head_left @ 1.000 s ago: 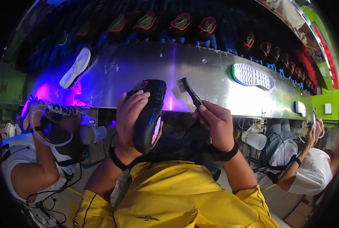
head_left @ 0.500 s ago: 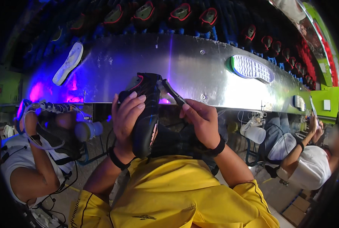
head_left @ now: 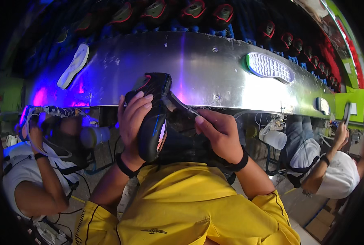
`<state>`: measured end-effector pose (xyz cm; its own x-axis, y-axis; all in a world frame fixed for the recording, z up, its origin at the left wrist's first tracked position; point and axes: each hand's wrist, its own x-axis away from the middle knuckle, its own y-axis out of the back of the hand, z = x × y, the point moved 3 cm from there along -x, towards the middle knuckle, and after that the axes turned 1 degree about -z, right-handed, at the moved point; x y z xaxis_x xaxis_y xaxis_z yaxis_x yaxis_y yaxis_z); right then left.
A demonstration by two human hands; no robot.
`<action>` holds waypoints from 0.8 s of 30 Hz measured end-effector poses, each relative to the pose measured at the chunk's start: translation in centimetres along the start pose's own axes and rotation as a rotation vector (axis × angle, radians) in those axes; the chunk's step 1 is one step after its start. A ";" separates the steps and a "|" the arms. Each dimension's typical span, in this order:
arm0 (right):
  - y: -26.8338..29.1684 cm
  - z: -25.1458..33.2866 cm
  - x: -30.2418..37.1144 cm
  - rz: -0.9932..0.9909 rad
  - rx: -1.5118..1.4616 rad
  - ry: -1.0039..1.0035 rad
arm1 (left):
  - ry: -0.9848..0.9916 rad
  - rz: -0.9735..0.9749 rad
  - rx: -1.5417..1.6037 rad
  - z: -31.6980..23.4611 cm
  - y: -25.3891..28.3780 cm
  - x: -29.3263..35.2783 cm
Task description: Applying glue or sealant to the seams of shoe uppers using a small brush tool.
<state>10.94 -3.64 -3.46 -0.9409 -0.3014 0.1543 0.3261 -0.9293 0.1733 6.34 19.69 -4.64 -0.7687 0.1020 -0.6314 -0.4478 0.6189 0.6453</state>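
A black shoe upper (head_left: 152, 128) with red trim at its collar is held upright in front of me, toe toward my body. My left hand (head_left: 131, 126) wraps it from the left, fingers curled over its side. In my right hand (head_left: 222, 132) is a slim black-handled brush (head_left: 181, 106), pinched between thumb and fingers. The brush's head meets the shoe's right side, near the heel end. A pinkish patch shows on the same side, closer to the toe.
On the metal bench (head_left: 137, 53) lie a white sole (head_left: 73, 67) at left and a white, treaded sole (head_left: 270, 68) at right. Behind it stand several dark shoes (head_left: 193, 11) with red collars. Co-workers sit on both sides. White tubs (head_left: 274, 139) hang beside the bench.
The brush has slid a little toward the toe along the shoe's right side, its handle now flatter. My right hand has shifted slightly rightward. The shoe has turned a bit, showing more of the pinkish patch.
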 end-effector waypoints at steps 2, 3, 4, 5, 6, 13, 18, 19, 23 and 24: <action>0.4 0.5 0.7 0.157 -0.097 -0.184 | -0.003 0.006 -0.014 0.2 0.1 0.1; 0.5 0.5 1.1 0.162 -0.099 -0.185 | -0.014 0.013 -0.011 0.1 -0.1 0.0; 0.6 0.8 1.5 0.122 -0.087 -0.103 | -0.011 0.015 -0.014 -0.1 0.0 -0.2; 0.7 1.0 1.9 0.082 -0.076 -0.021 | -0.001 0.031 -0.004 -0.5 0.1 -0.5; 0.9 1.2 2.1 0.068 -0.036 0.023 | 0.009 0.048 0.005 -0.8 0.2 -0.9; 1.0 1.4 3.0 0.021 -0.038 0.172 | 0.034 0.042 -0.045 -2.0 0.2 -2.6; 1.8 1.8 3.3 0.018 -0.073 0.211 | 0.059 0.065 -0.067 -2.9 -0.1 -4.2; 1.9 1.8 3.3 0.017 -0.071 0.215 | 0.057 0.062 -0.066 -3.0 -0.2 -4.5; 2.5 2.2 3.6 -0.016 -0.046 0.326 | 0.098 0.059 -0.115 -3.8 -0.5 -5.7; 2.7 2.5 3.7 -0.030 -0.025 0.368 | 0.119 0.066 -0.130 -4.0 -0.6 -6.1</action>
<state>8.58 -6.71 -0.04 -0.9213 -0.3261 -0.2119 0.2997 -0.9425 0.1479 9.47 15.62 0.54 -0.8438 0.0412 -0.5351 -0.4437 0.5073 0.7387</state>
